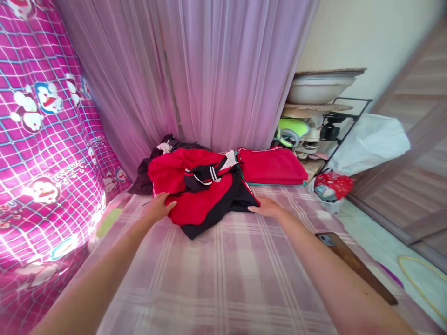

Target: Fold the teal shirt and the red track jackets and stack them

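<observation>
A crumpled red and black jacket point(195, 204) with white stripes on its dark collar or cuff part lies across the far half of the bed. My left hand point(159, 208) holds its left edge, thumb on top of the red cloth and the other fingers partly hidden. At the jacket's right corner, my right hand point(267, 207) pinches the dark cloth by a red edge. Just behind and right of the jacket is a folded red garment stack point(272, 167) with a green edge beneath. Dark clothes point(142, 176) are heaped behind it on the left.
A plaid sheet point(216, 279) covers the bed. A phone point(352, 265) lies near its right edge. Purple curtains point(216, 70) hang behind, a pink patterned cloth point(42, 139) at left. To the right stand a shoe rack point(344, 121) with basins point(319, 88) and a white bag point(373, 142).
</observation>
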